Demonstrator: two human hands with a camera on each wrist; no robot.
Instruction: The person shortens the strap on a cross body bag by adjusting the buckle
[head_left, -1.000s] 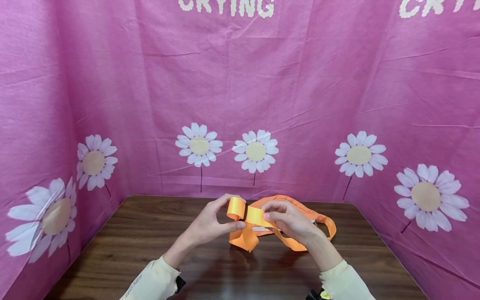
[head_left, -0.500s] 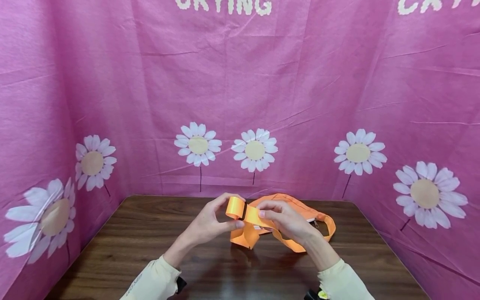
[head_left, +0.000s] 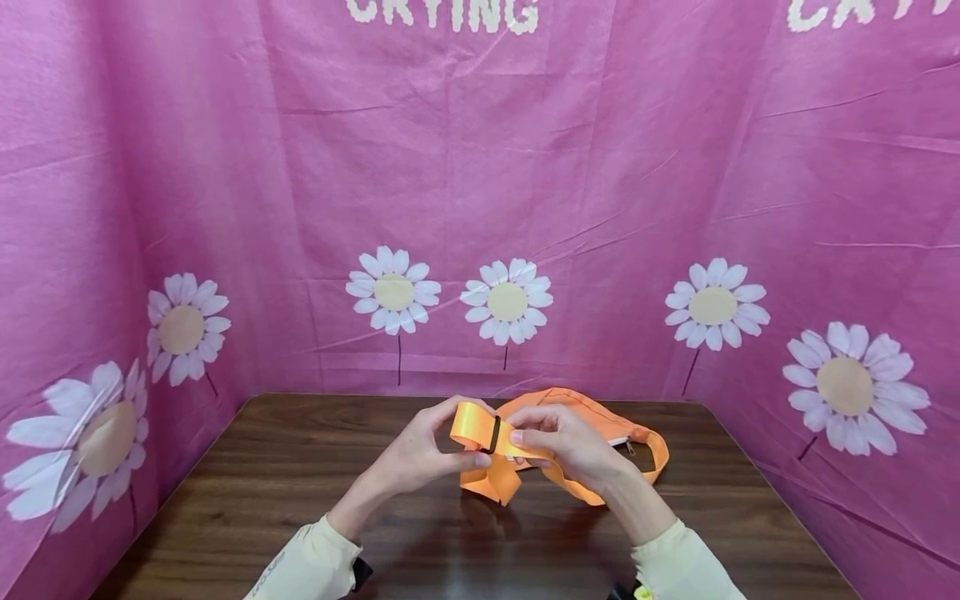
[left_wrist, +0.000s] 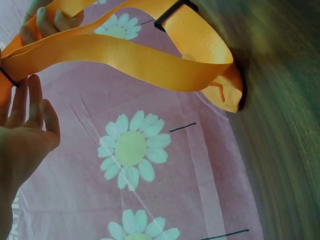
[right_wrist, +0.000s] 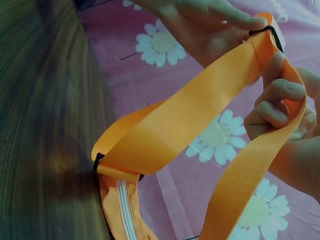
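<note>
An orange waist bag [head_left: 577, 410] with a white zipper [right_wrist: 127, 210] lies on the table behind the hands. My left hand [head_left: 416, 454] holds a black slider buckle [head_left: 495, 435] by its edges, thumb below and fingers above. Orange webbing strap [head_left: 470, 425] runs through the buckle and bulges in a short loop on its left. Just right of the buckle, my right hand [head_left: 572, 450] pinches the strap between thumb and fingers. The strap hangs in a long curve to a second black buckle [right_wrist: 98, 161] at the bag's end.
The dark wood table [head_left: 300, 467] carries the bag. A pink cloth [head_left: 450, 167] printed with daisies hangs behind it and on both sides. More strap [head_left: 658, 457] loops out at the bag's right end.
My right hand has shifted slightly left, closer to the buckle, and the strap length showing between them is shorter. The buckle has tilted and dropped a little in the left hand.
</note>
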